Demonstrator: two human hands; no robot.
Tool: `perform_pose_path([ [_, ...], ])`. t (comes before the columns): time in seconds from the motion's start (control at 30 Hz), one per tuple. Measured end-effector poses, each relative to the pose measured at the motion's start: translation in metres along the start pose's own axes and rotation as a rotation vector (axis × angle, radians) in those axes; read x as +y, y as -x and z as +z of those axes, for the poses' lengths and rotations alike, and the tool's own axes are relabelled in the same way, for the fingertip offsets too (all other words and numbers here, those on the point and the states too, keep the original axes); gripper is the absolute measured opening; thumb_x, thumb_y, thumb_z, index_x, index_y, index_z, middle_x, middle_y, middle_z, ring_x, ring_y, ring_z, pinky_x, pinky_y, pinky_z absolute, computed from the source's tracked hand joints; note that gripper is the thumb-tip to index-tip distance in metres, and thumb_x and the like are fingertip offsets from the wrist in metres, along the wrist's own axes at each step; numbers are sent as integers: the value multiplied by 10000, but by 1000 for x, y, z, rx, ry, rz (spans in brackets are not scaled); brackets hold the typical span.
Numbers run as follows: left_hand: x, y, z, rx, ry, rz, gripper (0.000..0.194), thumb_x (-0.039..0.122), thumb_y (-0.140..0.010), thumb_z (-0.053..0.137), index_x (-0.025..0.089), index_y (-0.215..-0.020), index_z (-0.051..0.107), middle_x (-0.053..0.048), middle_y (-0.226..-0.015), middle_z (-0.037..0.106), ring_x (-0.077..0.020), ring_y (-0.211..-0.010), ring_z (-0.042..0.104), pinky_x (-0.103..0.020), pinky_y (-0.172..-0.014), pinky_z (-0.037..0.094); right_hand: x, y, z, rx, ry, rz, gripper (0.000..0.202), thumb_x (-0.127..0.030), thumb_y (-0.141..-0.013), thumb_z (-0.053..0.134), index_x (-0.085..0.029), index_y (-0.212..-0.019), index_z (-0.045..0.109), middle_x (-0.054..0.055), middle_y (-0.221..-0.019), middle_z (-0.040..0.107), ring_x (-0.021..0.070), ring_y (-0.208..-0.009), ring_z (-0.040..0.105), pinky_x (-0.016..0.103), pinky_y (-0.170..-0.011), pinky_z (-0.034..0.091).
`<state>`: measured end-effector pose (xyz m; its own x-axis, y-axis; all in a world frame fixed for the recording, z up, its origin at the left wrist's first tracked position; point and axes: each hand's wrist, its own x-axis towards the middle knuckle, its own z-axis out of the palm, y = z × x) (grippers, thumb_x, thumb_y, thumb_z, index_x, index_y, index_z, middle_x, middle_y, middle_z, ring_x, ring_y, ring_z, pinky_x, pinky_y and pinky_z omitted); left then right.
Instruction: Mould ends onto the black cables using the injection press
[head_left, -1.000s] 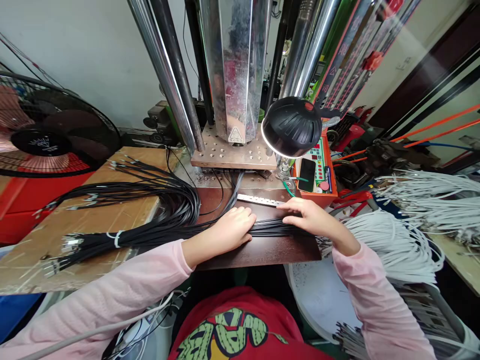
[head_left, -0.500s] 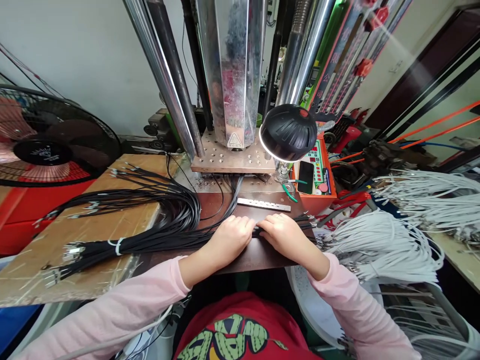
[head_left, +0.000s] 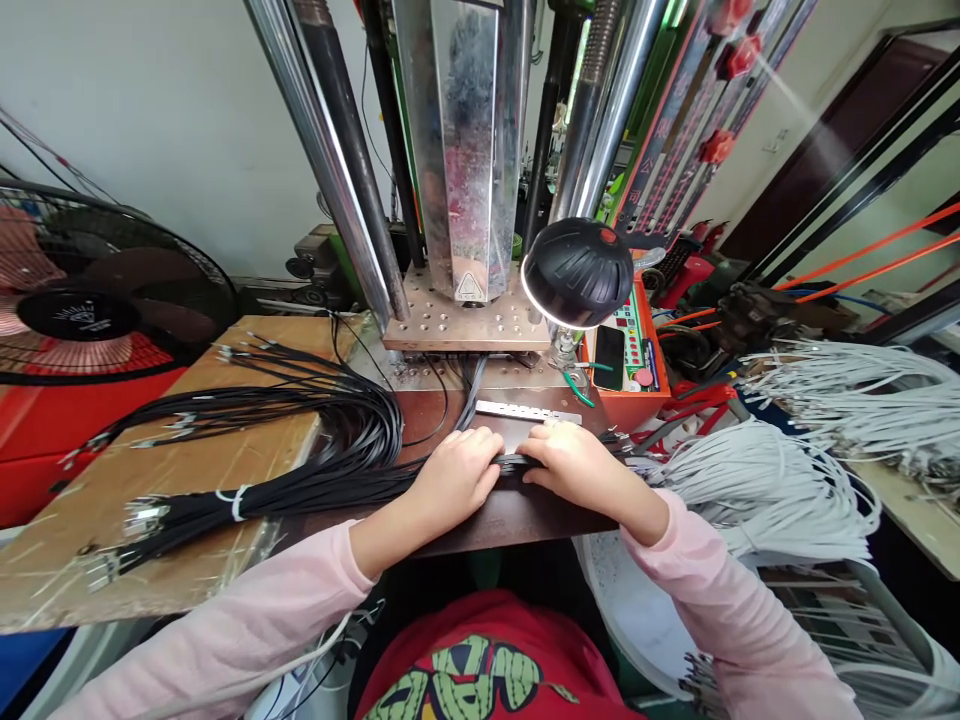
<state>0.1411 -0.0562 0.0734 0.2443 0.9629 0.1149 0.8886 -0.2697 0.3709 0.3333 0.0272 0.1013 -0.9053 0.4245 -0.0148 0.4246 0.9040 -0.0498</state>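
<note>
Both hands grip one bundle of black cables (head_left: 514, 463) low over the brown work table. My left hand (head_left: 463, 470) has its fingers curled over the bundle, and my right hand (head_left: 571, 462) closes on it a short way to the right. Between them a short stretch of the cables shows. On the left the bundle runs to a white tie (head_left: 238, 502) and metal connectors (head_left: 146, 515); at the right its ends come out beyond my right hand. Just behind my hands lies a metal strip with notches (head_left: 525, 411). My fingertips are partly hidden.
A press with a drilled plate (head_left: 466, 325) stands ahead, a black lamp (head_left: 577, 272) beside it. On the orange control box (head_left: 634, 400) rests a phone (head_left: 608, 357). White cables (head_left: 765, 490) are heaped at right. A fan (head_left: 82, 300) stands left, near more black cables (head_left: 367, 410) on a board.
My hands have moved slightly apart along the bundle, so more of the black cables shows between them. The right hand has shifted a little to the right.
</note>
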Motion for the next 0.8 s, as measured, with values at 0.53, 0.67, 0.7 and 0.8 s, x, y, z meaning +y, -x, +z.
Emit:
perform_pose_path([
  [0.53, -42, -19, -45, -160, 696, -89, 366, 432, -946, 462, 163, -999, 705, -40, -932, 735, -187, -841, 662, -295, -795, 514, 62, 22, -36, 164, 118, 410, 215, -105, -903, 513, -170, -933, 715, 112, -925, 689, 239, -896, 594, 294, -679, 421],
  [0.67, -51, -63, -39, -29, 567, -31, 299, 315, -887, 548, 140, -1078, 698, -77, -1067, 732, -199, -919, 673, -298, -849, 509, 80, 0, -14, 253, -562, 357, 210, -236, -880, 561, -186, -953, 752, 38, -914, 737, 203, -840, 652, 285, -749, 494],
  [0.7, -51, -74, -35, -28, 502, 17, 260, 283, -861, 579, 139, -1037, 705, -77, -1041, 733, -201, -910, 672, -294, -840, 506, 82, -7, -10, 264, -702, 346, 214, -295, -865, 587, -180, -927, 757, 29, -889, 737, 201, -819, 656, 283, -735, 502],
  [0.8, -50, -97, -21, -77, 325, 158, 121, 252, -787, 670, 143, -830, 704, -52, -841, 719, -194, -790, 653, -282, -769, 498, 85, -22, -2, 259, -977, 371, 298, -425, -788, 655, -158, -873, 756, 23, -830, 721, 195, -736, 649, 278, -650, 508],
])
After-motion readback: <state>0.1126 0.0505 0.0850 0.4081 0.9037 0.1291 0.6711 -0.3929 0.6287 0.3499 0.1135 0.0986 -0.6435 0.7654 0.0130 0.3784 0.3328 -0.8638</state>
